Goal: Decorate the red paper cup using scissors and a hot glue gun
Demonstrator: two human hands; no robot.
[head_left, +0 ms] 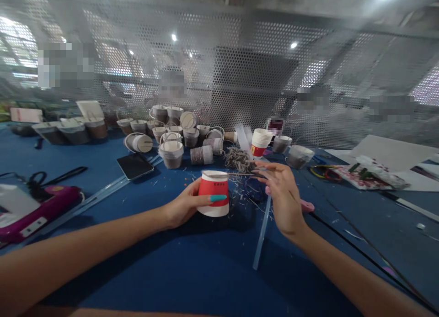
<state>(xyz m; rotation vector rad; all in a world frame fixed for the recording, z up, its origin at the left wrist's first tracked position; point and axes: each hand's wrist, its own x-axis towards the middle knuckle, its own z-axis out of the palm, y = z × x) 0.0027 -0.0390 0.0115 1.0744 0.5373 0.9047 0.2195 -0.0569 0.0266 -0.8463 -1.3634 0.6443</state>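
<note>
My left hand (pixel 187 201) is closed around a red and white paper cup (pixel 213 191), which looks upside down with its narrower end up. Grey-brown yarn (pixel 236 174) runs from the cup's upper edge to my right hand (pixel 285 198), whose thumb and fingers pinch it. A tangled heap of the same yarn (pixel 237 158) lies just behind. Below the right hand lies a clear stick (pixel 262 241). Beside its wrist a pink handle (pixel 307 206) shows, partly hidden by the hand.
Several yarn-covered cups with handles (pixel 171 153) stand and lie across the back. A stack of paper cups (pixel 261 141) is behind the yarn. A black phone (pixel 135 165) lies left, near a purple power strip (pixel 48 212). Floral material (pixel 373 175) and a black cable (pixel 353 244) are right.
</note>
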